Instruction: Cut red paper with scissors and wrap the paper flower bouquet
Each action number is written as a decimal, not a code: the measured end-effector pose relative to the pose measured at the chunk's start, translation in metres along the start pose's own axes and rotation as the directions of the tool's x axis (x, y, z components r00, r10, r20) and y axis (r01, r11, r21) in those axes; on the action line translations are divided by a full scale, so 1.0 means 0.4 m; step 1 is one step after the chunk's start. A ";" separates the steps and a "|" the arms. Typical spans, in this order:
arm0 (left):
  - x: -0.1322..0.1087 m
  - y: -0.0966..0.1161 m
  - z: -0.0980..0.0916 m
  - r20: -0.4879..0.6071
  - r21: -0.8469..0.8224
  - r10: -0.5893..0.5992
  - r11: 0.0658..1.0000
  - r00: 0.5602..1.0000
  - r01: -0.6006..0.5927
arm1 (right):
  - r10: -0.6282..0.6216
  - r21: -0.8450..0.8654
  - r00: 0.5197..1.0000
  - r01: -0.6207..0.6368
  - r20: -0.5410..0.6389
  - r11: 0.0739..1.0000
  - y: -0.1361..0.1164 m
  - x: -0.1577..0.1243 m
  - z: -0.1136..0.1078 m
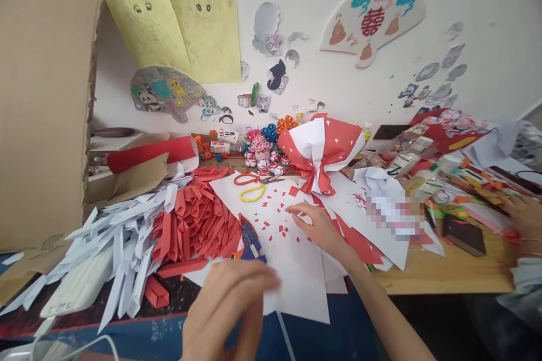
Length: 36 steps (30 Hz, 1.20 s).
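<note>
My right hand [318, 227] rests flat, fingers spread, on a big white paper sheet [292, 259] strewn with small red paper scraps [277, 220]. Close to the camera, my left hand [228, 302] is blurred, its fingers curled at the near edge of the same sheet; whether it pinches the paper is unclear. A red and white paper bouquet wrap [322, 149] stands behind the sheet. Scissors with red and yellow handles [253, 185] lie at the sheet's far edge.
Piles of folded red [199, 225] and white [127, 248] paper pieces lie left. A cardboard box [42, 113] stands at far left, with a red paper roll [152, 153] beside it. Craft clutter [449, 169] covers the right of the wooden table. Another person's hand [525, 214] shows at the right edge.
</note>
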<state>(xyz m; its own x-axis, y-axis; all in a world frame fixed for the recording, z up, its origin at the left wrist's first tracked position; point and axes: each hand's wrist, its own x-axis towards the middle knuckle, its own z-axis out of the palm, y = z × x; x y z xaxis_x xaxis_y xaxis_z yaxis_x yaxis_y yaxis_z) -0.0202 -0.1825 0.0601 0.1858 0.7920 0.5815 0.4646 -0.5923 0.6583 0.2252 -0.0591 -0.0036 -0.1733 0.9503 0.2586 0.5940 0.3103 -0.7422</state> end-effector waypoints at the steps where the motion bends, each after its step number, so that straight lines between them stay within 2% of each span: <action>1: -0.003 -0.046 0.019 -0.020 0.220 0.046 0.975 0.999 -0.041 | -0.013 -0.011 1.000 0.013 0.008 1.000 0.006 0.007 0.006; 3: -0.029 -0.137 0.057 0.014 0.614 0.021 0.789 1.000 -0.025 | -0.028 -0.044 0.999 0.030 0.039 0.999 0.015 0.015 0.021; 4: -0.049 -0.177 0.074 0.029 0.738 0.005 0.674 1.000 -0.025 | -0.032 -0.067 0.998 0.037 0.062 0.997 0.017 0.017 0.030; 6: -0.088 -0.234 0.100 0.066 0.846 -0.037 0.532 0.997 -0.036 | -0.047 -0.112 0.992 0.059 0.114 0.992 0.016 0.017 0.047; 8: -0.113 -0.261 0.114 0.088 0.874 -0.067 0.484 0.994 -0.045 | -0.064 -0.139 0.986 0.085 0.155 0.987 0.010 0.016 0.063; 12: -0.110 -0.276 0.124 0.061 0.837 -0.117 0.547 0.991 0.013 | -0.073 -0.127 0.977 0.100 0.201 0.987 -0.001 0.015 0.082; 15: -0.102 -0.287 0.126 0.095 0.799 -0.065 0.600 0.993 -0.037 | -0.085 -0.121 0.977 0.110 0.196 0.986 0.000 0.022 0.082; 18: -0.095 -0.287 0.122 0.069 0.780 -0.004 0.624 0.998 -0.052 | -0.074 -0.074 0.989 0.084 0.128 0.994 -0.004 0.045 0.072; 20: -0.081 -0.275 0.115 0.039 0.749 0.020 0.662 0.999 -0.042 | -0.040 0.020 0.995 0.038 0.091 0.999 -0.013 0.074 0.063; 23: -0.046 -0.256 0.100 0.033 0.659 0.024 0.751 0.999 -0.040 | -0.013 0.253 0.995 -0.012 0.095 0.967 -0.033 0.135 0.056; 26: -0.017 -0.261 0.092 0.040 0.559 0.022 0.828 0.999 -0.041 | -0.043 0.372 0.996 0.010 0.078 0.928 -0.043 0.191 0.069; 31: -0.016 -0.298 0.099 0.002 0.542 0.004 0.841 1.000 -0.004 | -0.074 0.283 0.997 0.064 0.026 0.957 -0.024 0.210 0.099; 36: -0.038 -0.303 0.103 0.031 0.566 -0.006 0.824 1.000 -0.013 | -0.079 0.093 0.995 0.072 0.068 0.993 0.018 0.180 0.080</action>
<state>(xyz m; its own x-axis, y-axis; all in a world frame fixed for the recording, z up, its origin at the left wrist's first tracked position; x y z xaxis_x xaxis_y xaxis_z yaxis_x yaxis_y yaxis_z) -0.0438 -0.1165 -0.0482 0.2099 0.7996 0.5626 0.8708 -0.4145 0.2643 0.1918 0.0123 -0.0100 -0.2725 0.9224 0.2736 0.5039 0.3791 -0.7761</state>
